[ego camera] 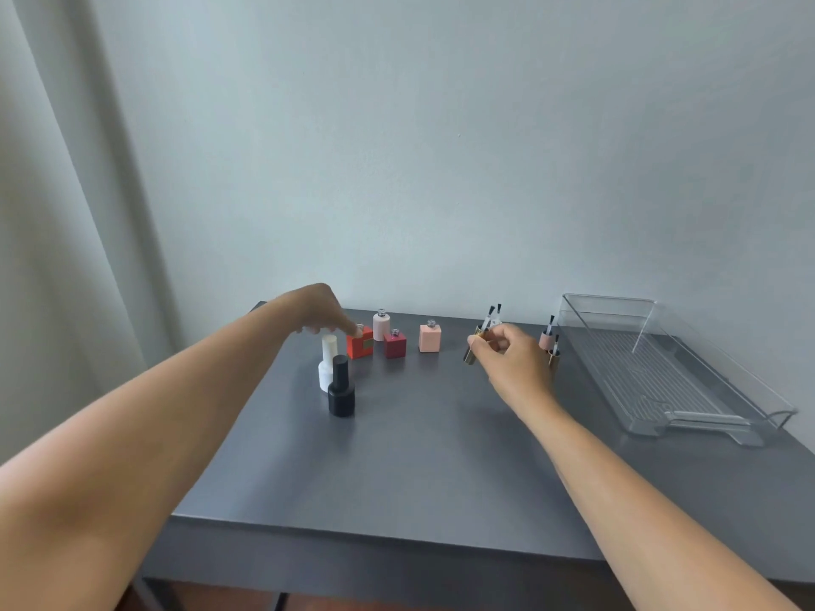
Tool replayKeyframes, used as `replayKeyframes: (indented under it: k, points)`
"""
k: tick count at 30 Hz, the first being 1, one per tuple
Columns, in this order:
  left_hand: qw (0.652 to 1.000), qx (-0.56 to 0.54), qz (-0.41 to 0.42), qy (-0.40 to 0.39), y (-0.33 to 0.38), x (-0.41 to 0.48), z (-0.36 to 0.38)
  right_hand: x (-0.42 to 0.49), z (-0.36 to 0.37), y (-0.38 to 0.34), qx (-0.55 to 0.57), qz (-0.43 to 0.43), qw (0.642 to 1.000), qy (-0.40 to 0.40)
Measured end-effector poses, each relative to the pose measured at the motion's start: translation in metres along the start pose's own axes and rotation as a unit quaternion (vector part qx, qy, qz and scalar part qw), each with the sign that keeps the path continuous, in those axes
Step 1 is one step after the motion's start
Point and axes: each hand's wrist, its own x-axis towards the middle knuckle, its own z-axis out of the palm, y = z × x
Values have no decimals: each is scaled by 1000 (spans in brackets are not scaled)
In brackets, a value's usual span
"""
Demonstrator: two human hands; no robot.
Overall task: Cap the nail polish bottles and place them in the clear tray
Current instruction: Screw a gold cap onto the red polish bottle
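Capping step. Right hand (511, 363) pinches gold brush cap (472, 352). Left hand (317, 308) touches orange bottle (361, 346) near tabletop (419, 456) far edge, grip unclear. Next: steady bottle, thread brush into neck, twist. Clear tray (606, 296) unfilled.

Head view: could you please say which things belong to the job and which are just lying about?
Job: orange bottle, dark red bottle, peach bottle, pale bottle, white bottle, black bottle, held gold cap, pink cap, clear tray.
Other: curtain.

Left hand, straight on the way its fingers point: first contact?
Likely the orange-red bottle: the left hand points its fingertips at that bottle's top and seems in contact with it, though depth is unclear.
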Motion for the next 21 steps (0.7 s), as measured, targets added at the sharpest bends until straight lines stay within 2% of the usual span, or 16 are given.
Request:
replayKeyframes:
  k: [4,9,15,21]
  points:
    - [999,23,0,-35,8,5,2,5,5,-2,8,-3,1000,-11]
    - [999,12,0,-30,11,10,6,5,7,-7,13,0,1000,-15]
    - [1000,-23,14,11,9,11,8,5,9,-9,44,7,998,-32]
    - [987,-70,91,110,20,-12,-10,2,2,-20,88,12,996,-33]
